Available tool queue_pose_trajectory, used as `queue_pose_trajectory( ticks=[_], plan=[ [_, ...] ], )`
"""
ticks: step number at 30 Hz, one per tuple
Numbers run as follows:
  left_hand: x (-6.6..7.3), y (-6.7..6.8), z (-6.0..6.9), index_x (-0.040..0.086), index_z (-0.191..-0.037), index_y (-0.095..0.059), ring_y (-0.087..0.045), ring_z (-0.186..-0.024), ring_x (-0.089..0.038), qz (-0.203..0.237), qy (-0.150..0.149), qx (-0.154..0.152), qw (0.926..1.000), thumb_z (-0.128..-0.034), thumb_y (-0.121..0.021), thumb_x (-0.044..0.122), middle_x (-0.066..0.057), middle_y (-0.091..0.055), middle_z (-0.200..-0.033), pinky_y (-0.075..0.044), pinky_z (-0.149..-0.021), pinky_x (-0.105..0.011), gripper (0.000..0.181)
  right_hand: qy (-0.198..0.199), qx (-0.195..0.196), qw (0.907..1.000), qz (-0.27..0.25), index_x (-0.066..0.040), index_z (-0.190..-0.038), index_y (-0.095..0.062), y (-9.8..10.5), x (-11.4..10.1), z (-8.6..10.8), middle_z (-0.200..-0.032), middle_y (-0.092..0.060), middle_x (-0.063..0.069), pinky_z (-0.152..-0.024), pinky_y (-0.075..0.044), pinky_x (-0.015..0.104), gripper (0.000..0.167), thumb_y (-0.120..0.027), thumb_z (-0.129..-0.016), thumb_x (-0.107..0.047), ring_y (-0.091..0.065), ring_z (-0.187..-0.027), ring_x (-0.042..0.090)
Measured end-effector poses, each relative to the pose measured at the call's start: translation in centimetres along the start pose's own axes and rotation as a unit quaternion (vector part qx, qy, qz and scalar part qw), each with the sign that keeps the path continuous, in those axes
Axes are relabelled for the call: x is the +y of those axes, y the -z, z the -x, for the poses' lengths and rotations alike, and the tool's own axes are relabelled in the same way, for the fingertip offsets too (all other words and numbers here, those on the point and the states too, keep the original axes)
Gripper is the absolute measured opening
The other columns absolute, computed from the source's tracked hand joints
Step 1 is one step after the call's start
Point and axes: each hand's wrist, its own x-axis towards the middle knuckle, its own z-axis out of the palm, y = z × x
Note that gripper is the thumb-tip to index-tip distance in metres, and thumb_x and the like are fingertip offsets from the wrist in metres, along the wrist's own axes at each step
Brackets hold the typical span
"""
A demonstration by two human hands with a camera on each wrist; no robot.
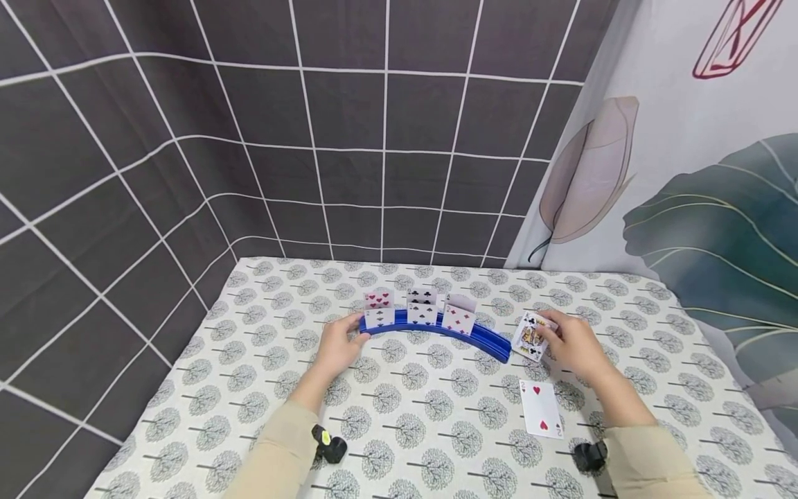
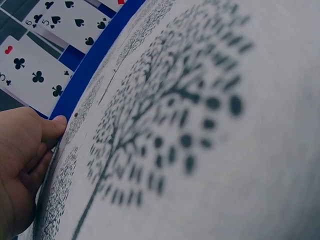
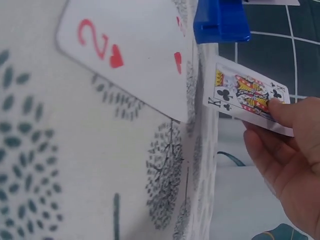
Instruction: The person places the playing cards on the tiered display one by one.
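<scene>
A curved blue card holder lies on the table, with playing cards standing in three places. At its left end a clubs card stands before a hearts card. The five of spades has a six of clubs behind it, and a diamonds card stands further right. My left hand grips the holder's left end between thumb and fingers. Off the holder's right end, my right hand pinches a king of clubs, face up and tilted. The two of hearts lies face up nearer me.
A pale cloth printed with grey trees covers the table. Dark gridded fabric hangs behind and to the left. A white curtain with leaf prints is at the right. Each wrist wears a small black camera.
</scene>
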Motion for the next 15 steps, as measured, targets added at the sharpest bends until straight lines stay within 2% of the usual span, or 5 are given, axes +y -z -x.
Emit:
queue_pose_trajectory(
  ticks=[8,15],
  plan=[
    [0.05,0.02,0.08,0.001,-0.138,-0.059,-0.064,-0.119,-0.037,0.000,0.001,0.002,1.0000,-0.0886,-0.075,0.005,-0.021,-0.068,-0.124,-0.043,-0.113,-0.054,0.052,0.038,0.051,0.9980,0.004,0.004,-0.115,-0.068,0.22,-0.30,-0.39,-0.067,-0.063,0.002,-0.049,-0.044,0.025,0.022,-0.068,-0.095,-0.005,-0.050,-0.056,0.010],
    [0.03,-0.03,-0.03,0.002,-0.138,-0.059,-0.064,-0.119,-0.036,-0.001,0.005,0.001,1.0000,-0.0884,-0.076,0.006,-0.019,-0.068,-0.125,-0.044,-0.112,-0.051,0.053,0.063,0.076,0.9951,0.013,0.004,-0.113,-0.069,0.36,-0.70,-0.93,-0.080,-0.073,0.011,-0.059,-0.056,0.030,0.021,-0.071,-0.092,-0.002,-0.065,-0.066,0.018]
  ],
)
